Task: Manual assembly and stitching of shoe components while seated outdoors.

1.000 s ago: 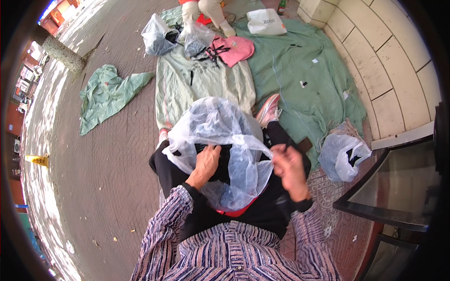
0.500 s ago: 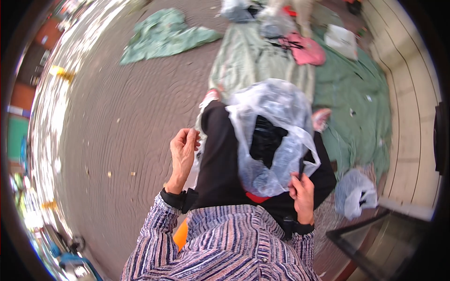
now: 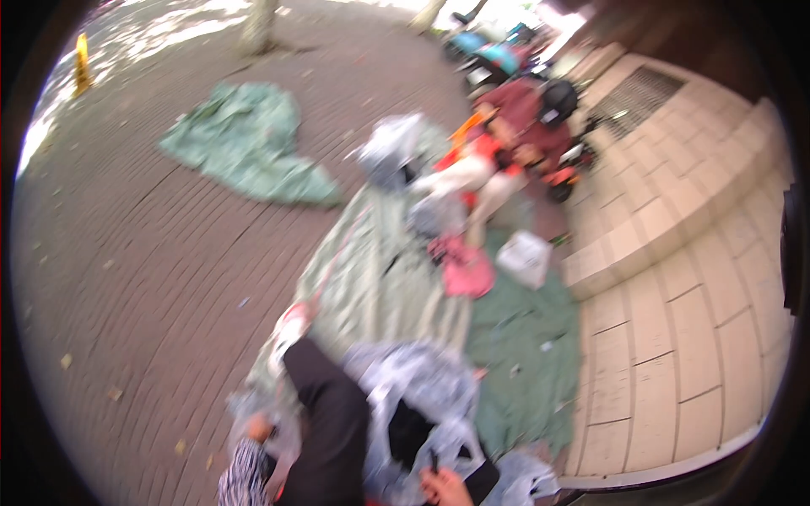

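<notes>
A translucent plastic bag [image 3: 460, 384] stands open between my legs, with black items [image 3: 410, 434] inside it. Pinched in my right hand [image 3: 447, 487], at the near side of this bag, is a short, thin black object [image 3: 434, 460] whose kind I cannot make out. Down beside my left leg, my left hand [image 3: 260, 428] reaches to another clear plastic bag [image 3: 287, 426]. Its fingers are blurred, so whether they grip that bag is unclear.
Pale and dark green cloths [image 3: 527, 354] cover the paving, and a crumpled green cloth [image 3: 253, 143] lies further left. Ahead sits another person [image 3: 519, 118] among bags and a pink cloth item [image 3: 468, 268]. A tiled step [image 3: 658, 337] runs along the right.
The view has swung up and ahead, so my hands now appear lower in the picture. My left hand has gone down to the clear bag beside my leg. My right hand still pinches the black object.
</notes>
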Action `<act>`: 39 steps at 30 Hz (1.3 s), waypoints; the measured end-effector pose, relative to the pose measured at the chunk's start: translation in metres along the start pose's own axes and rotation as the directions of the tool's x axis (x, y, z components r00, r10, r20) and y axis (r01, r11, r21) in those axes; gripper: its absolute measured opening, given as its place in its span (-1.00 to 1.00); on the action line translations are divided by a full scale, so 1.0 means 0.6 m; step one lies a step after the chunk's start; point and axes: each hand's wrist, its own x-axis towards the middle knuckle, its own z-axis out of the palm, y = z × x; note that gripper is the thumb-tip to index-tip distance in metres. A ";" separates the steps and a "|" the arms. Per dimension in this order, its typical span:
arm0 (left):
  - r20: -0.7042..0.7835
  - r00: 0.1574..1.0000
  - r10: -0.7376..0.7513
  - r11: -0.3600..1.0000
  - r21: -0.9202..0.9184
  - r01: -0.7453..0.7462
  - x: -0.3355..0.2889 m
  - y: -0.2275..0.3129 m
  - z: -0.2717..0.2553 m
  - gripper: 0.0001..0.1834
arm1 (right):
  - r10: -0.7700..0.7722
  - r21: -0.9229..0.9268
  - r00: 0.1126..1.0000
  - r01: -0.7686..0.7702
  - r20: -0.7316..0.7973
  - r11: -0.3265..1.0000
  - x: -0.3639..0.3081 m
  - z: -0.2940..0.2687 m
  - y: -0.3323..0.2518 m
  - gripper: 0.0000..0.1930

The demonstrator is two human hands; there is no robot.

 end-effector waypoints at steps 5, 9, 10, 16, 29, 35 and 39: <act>-0.053 0.925 -0.377 0.903 0.201 0.379 0.043 0.023 0.032 -0.65 | -0.072 -0.075 0.997 0.069 -0.028 0.995 0.009 0.035 -0.041 -0.84; 0.050 0.838 -0.543 0.806 0.309 0.504 0.056 0.080 0.021 -0.48 | -0.036 -0.122 0.998 0.029 -0.057 0.992 0.025 0.056 -0.071 -0.82; 0.026 0.868 -0.496 0.809 0.378 0.451 0.047 0.056 0.028 -0.44 | -0.033 -0.132 0.999 0.028 -0.036 0.991 0.030 0.063 -0.078 -0.82; -0.050 0.862 -0.505 0.829 0.251 0.500 0.053 0.028 0.057 -0.45 | -0.009 -0.164 0.998 -0.001 -0.062 0.986 0.051 0.076 -0.073 -0.81; -0.204 0.976 0.073 0.948 -0.289 -0.132 0.008 -0.018 0.010 -0.63 | -0.064 -0.135 0.997 0.057 -0.042 0.989 -0.005 0.079 -0.059 -0.83; -0.127 0.968 -0.216 0.653 -0.756 0.047 0.006 -0.077 0.029 -0.78 | -0.109 -0.132 0.991 0.118 0.073 0.984 -0.035 0.074 -0.038 -0.81; 0.359 0.802 -0.477 0.324 -0.776 0.540 -0.025 -0.010 -0.024 -0.79 | -0.155 -0.085 0.980 0.166 0.126 0.982 -0.045 0.065 -0.024 -0.71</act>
